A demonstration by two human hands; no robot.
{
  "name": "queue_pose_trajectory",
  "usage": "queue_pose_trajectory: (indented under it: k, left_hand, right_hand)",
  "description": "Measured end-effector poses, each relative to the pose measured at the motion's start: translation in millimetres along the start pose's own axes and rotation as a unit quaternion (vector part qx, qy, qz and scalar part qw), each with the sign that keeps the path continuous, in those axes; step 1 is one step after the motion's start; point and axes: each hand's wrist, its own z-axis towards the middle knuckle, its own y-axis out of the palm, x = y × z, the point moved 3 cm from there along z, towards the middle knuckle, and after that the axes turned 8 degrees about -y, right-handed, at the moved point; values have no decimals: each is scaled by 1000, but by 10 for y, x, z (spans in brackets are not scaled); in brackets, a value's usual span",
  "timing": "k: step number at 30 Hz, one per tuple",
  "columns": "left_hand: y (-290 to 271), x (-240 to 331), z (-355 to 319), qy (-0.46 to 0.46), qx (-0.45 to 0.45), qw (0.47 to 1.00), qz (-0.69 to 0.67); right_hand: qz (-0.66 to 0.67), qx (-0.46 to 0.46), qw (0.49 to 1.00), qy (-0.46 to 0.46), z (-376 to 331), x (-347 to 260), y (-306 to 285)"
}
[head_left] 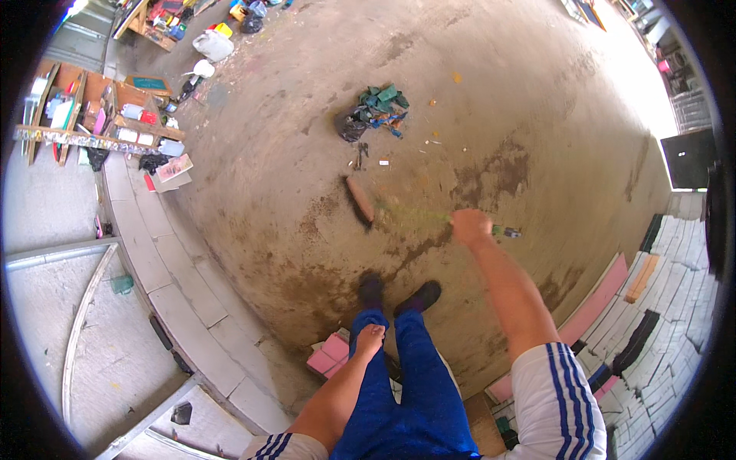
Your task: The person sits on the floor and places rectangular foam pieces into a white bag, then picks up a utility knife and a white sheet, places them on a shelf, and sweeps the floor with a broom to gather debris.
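My right hand (471,226) is closed round the thin yellow-green handle of a broom (360,201). The handle is blurred, and its dark end sticks out past the right side of my fist. The broom's reddish-brown head is down at the stained floor, left of that hand and ahead of my feet. My left hand (372,337) hangs by my left knee with its fingers curled in, and nothing shows in it. Beyond the broom sits a heap of rubbish (376,111), with green scraps and a black bag. Small bits of litter (384,162) lie between the heap and the broom.
A low pale block wall (188,280) runs along the left. Past it stands a cluttered wooden rack (92,134). Far left are a white jerrycan (213,46) and other clutter. Stacked pale sheets (667,284) line the right. Pink blocks (331,354) lie beside my left leg.
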Motion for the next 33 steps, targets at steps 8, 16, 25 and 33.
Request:
queue_pose_trajectory:
  k: [8, 16, 25, 33]
  left_hand:
    - [29, 240, -80, 4, -17, 1000, -18]
    - [-105, 225, -40, 24, -12, 999, -19]
    - [81, 278, -76, -2, -44, 999, -13]
    - [141, 834, 46, 66, -86, 989, 101]
  right_hand:
    - [-54, -42, 997, -42, -694, 63, -368]
    - [-138, 20, 986, -95, -436, 336, 105]
    - [-161, 68, 984, -24, -352, 762, -914]
    - [-142, -32, 988, -58, -1307, 645, -437]
